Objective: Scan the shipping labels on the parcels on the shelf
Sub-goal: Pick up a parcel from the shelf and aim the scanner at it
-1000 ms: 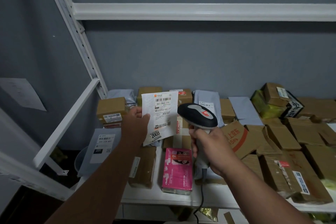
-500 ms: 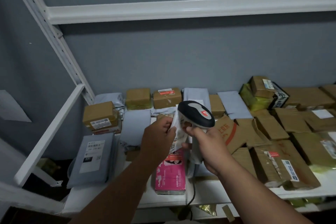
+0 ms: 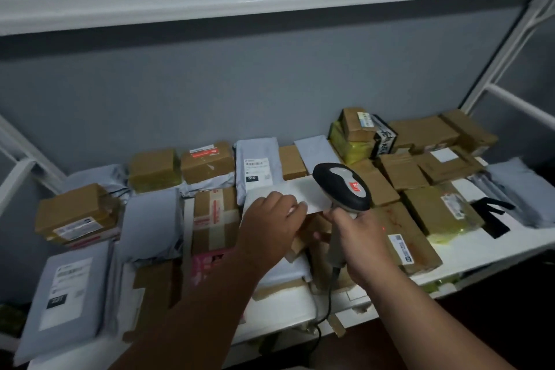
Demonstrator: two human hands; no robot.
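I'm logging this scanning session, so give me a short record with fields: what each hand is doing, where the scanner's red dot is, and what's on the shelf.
left hand: left hand holds a white parcel above the pile
right hand: right hand grips the barcode scanner by its handle
red dot: on a brown cardboard parcel, near its label
shelf: white shelf crowded with cardboard boxes and grey mailer bags

Hands hold scanner point(image 3: 342, 186) and white parcel point(image 3: 295, 195) over shelf point(image 3: 468, 252).

Label print point(image 3: 257, 170) blurred, unreadable
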